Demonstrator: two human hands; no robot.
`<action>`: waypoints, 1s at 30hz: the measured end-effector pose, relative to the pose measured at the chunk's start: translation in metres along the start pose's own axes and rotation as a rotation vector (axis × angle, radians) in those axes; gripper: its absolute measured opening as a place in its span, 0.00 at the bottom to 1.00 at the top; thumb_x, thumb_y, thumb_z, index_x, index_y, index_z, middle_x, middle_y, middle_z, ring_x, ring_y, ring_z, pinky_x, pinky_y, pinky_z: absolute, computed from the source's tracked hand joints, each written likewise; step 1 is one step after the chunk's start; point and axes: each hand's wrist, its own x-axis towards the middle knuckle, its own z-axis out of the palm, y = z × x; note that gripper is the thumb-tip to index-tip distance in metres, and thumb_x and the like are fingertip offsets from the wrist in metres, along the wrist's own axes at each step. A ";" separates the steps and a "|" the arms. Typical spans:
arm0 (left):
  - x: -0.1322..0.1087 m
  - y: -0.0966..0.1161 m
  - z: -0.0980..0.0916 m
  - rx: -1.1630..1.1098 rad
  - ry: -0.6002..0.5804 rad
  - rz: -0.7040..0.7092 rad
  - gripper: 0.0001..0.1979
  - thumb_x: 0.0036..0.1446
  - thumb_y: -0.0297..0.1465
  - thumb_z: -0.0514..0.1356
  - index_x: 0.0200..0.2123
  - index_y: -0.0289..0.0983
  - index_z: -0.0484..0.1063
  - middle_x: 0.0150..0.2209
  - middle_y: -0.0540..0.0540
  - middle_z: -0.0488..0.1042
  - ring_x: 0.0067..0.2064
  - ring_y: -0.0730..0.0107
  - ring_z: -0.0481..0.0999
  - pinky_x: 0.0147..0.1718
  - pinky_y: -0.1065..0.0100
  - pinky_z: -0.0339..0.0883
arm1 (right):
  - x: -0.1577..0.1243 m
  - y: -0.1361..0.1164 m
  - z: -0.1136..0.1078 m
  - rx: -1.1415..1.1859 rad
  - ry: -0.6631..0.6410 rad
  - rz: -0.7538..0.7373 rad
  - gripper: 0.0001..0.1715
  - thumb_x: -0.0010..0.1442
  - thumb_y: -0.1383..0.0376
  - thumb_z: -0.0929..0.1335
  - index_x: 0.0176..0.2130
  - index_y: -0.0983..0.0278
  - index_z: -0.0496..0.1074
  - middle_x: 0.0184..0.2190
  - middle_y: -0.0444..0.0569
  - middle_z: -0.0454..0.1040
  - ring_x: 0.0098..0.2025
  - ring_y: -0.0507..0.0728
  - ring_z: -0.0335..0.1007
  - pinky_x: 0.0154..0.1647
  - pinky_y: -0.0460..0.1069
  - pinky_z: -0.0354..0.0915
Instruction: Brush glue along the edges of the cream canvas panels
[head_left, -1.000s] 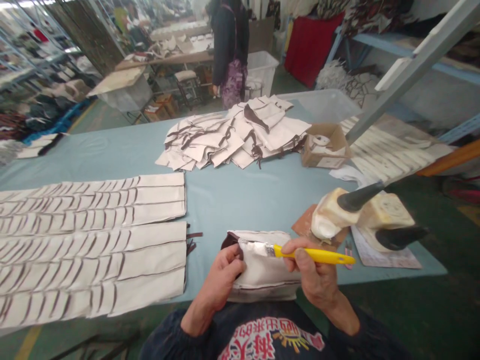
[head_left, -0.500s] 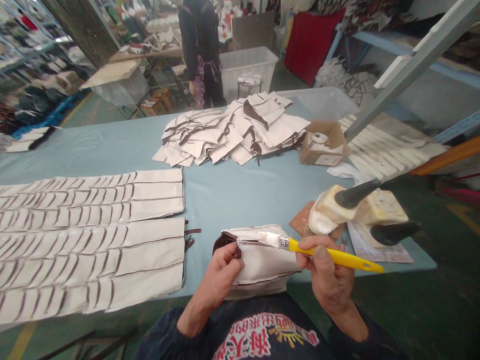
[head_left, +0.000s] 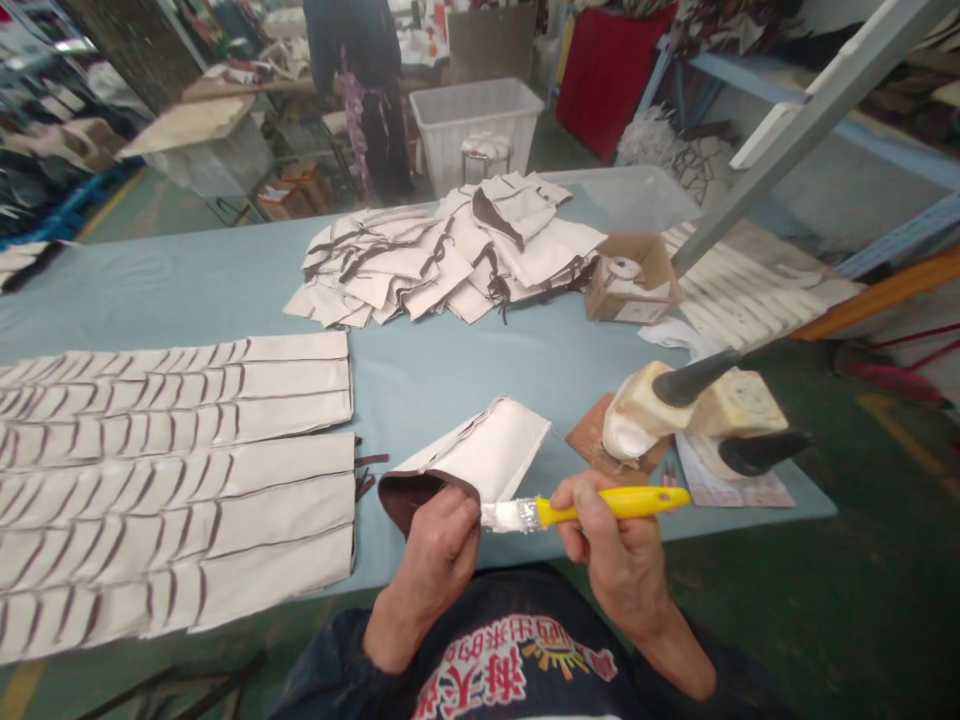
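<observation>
My left hand [head_left: 439, 540] is closed on the brown-lined rim of a cream boot shaft [head_left: 495, 445], a tube-like piece with a dark seam along it. Its open end gapes toward me, and its narrower end points away to the right on the table. In my right hand [head_left: 619, 545] is a paintbrush [head_left: 637, 502] with a yellow handle, gripped between thumb and fingers. White paste coats the bristles, which are at the rim just right of my left fingers. Whether they touch it I cannot tell.
Overlapping cream shafts [head_left: 277, 385] lie in rows at left on the blue-covered table [head_left: 442, 375]. A loose heap [head_left: 442, 260] of them lies farther back, beside a cardboard box [head_left: 630, 285]. Paste-smeared containers [head_left: 637, 410] with black spouts stand at right. A person [head_left: 360, 90] stands behind the table.
The boot shaft has swung round, its far end lifting away and its open end facing me more. My right hand has brought the brush left and down to the rim beside my left fingers.
</observation>
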 end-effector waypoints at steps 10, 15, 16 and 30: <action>0.003 0.004 0.000 -0.053 -0.031 -0.081 0.15 0.67 0.20 0.49 0.31 0.38 0.69 0.29 0.46 0.70 0.31 0.67 0.70 0.31 0.67 0.63 | 0.004 0.019 0.000 0.119 0.025 0.198 0.26 0.67 0.44 0.68 0.31 0.62 0.72 0.13 0.37 0.60 0.16 0.50 0.55 0.18 0.44 0.55; 0.004 0.006 0.004 -0.107 -0.048 -0.133 0.15 0.66 0.21 0.49 0.30 0.38 0.70 0.28 0.47 0.70 0.31 0.67 0.69 0.31 0.67 0.62 | 0.006 0.021 0.002 0.150 0.099 0.122 0.25 0.67 0.45 0.68 0.31 0.62 0.71 0.13 0.37 0.60 0.16 0.50 0.55 0.18 0.45 0.55; 0.004 0.007 0.005 -0.135 -0.048 -0.148 0.15 0.66 0.21 0.49 0.31 0.38 0.71 0.29 0.46 0.71 0.31 0.67 0.70 0.31 0.67 0.62 | 0.006 0.021 0.002 0.150 0.073 0.124 0.25 0.67 0.44 0.68 0.31 0.62 0.71 0.13 0.37 0.60 0.16 0.50 0.55 0.18 0.45 0.55; 0.027 0.023 -0.005 -0.849 -0.080 -0.818 0.13 0.55 0.30 0.60 0.41 0.35 0.81 0.33 0.48 0.79 0.35 0.66 0.75 0.37 0.69 0.68 | 0.022 0.028 -0.016 0.176 0.045 0.154 0.25 0.68 0.44 0.66 0.32 0.61 0.69 0.12 0.35 0.58 0.15 0.50 0.57 0.19 0.46 0.58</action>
